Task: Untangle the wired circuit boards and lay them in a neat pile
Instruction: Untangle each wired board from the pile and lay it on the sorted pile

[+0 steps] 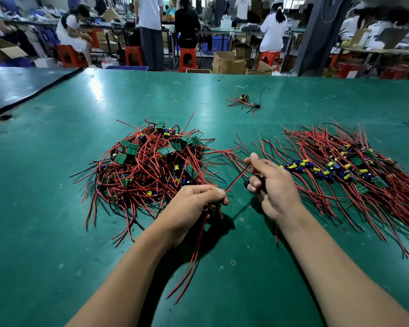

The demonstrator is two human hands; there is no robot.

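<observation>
Two heaps of wired boards lie on the green table (57, 208). Far left, the tangled heap (149, 166) sits knotted. Just beside it, the left hand (194, 204) grips a board (210, 207), wires hanging below. One red wire (236, 179) runs taut to the right hand (269, 185), curled round a second board (247, 182). Right of it, the sorted pile (340, 171) lies combed flat.

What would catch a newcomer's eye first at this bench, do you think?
A tangled heap of red-wired boards sits left on the green table, a combed-out pile right. Between them, left hand and right hand each hold a board, one red wire spanning them.
</observation>
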